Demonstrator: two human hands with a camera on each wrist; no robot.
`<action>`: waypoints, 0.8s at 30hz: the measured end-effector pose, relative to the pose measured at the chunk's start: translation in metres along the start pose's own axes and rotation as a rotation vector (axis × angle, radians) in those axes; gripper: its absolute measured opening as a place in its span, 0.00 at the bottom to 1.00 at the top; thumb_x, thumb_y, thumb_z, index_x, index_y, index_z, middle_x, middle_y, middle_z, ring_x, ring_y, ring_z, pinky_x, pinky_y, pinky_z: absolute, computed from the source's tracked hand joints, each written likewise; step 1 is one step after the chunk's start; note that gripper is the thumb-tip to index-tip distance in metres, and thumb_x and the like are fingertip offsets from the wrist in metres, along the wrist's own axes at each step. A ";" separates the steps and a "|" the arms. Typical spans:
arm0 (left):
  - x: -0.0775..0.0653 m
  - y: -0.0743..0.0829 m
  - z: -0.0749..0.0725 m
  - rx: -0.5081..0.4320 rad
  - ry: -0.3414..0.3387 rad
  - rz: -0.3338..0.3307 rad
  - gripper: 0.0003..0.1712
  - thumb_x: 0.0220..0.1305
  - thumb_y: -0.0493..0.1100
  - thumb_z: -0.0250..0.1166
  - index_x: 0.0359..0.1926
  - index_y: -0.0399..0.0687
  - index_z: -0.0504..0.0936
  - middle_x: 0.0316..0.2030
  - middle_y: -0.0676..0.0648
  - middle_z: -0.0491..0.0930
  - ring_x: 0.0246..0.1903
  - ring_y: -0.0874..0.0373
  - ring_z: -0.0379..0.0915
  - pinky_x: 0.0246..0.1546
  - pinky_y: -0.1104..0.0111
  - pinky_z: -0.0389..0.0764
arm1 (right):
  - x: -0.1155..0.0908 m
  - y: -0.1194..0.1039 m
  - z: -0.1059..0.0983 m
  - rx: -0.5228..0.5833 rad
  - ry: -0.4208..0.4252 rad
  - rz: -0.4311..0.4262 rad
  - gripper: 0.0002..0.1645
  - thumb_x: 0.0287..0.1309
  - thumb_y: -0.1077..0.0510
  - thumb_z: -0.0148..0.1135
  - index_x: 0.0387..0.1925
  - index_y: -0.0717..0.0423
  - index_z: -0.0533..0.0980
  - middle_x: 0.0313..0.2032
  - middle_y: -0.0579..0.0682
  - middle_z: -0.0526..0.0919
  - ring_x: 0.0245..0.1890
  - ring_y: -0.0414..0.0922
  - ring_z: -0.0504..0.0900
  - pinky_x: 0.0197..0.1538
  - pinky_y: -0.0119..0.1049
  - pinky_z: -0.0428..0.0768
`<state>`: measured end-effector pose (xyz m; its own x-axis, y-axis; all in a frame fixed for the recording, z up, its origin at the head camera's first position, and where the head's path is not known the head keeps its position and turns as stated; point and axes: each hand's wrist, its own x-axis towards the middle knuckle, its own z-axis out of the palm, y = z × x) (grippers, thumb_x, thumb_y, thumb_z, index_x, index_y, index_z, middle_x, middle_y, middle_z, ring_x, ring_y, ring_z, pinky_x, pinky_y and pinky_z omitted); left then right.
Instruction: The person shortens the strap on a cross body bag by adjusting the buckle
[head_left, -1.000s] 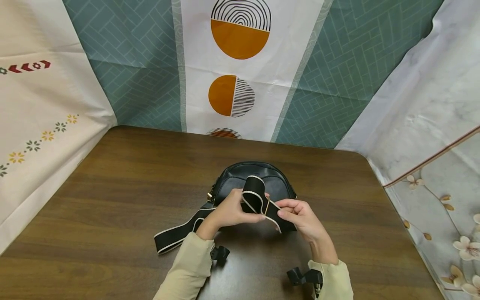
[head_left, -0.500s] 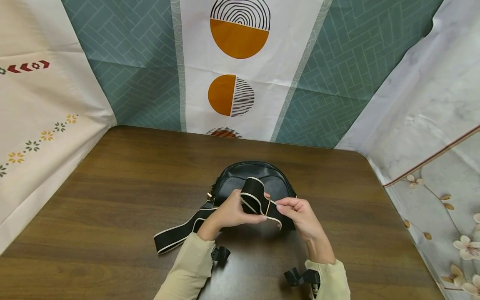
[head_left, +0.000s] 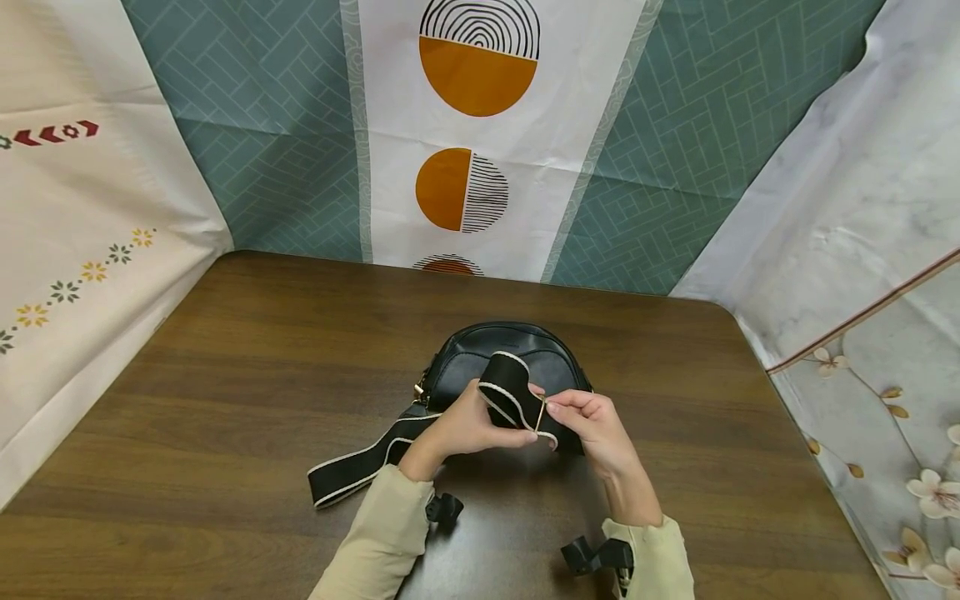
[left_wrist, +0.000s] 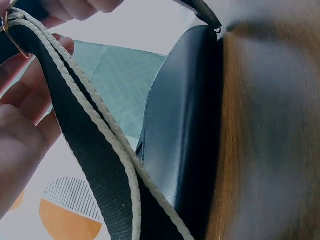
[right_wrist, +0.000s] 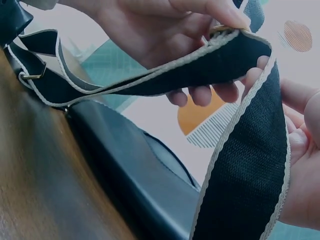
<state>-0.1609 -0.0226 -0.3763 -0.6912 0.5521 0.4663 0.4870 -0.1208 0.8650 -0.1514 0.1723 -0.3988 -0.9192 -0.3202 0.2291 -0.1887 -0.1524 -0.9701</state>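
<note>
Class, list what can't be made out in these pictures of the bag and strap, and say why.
Head view: part of the bag's front, hidden by the strap and left hand.
Head view: how the strap threads the gold buckle, too small.
Left wrist view: where the strap leads, cut off by the bottom edge.
Right wrist view: much of that buckle, behind the left hand.

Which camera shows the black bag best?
The head view: the black bag shows its full rounded top, though the strap partly covers its front. Both wrist views show closer parts, cut off at the frame's bottom.
</note>
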 end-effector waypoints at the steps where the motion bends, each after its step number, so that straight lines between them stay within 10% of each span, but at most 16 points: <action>1: 0.000 0.000 0.000 0.000 0.001 -0.001 0.22 0.41 0.26 0.68 0.42 0.27 0.75 0.35 0.38 0.78 0.32 0.64 0.74 0.38 0.66 0.75 | 0.000 0.000 0.001 -0.004 0.003 -0.002 0.21 0.55 0.73 0.51 0.27 0.46 0.81 0.26 0.40 0.81 0.32 0.35 0.75 0.38 0.27 0.72; 24: 0.000 0.006 -0.001 0.123 0.081 0.056 0.22 0.40 0.28 0.70 0.41 0.27 0.76 0.36 0.38 0.78 0.34 0.59 0.73 0.38 0.67 0.75 | -0.005 -0.006 -0.003 0.027 -0.028 -0.085 0.18 0.51 0.76 0.55 0.35 0.51 0.80 0.28 0.46 0.82 0.27 0.38 0.79 0.31 0.27 0.76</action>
<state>-0.1585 -0.0244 -0.3704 -0.6996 0.4784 0.5307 0.5843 -0.0443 0.8103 -0.1468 0.1780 -0.3948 -0.8903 -0.3306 0.3132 -0.2560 -0.2055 -0.9446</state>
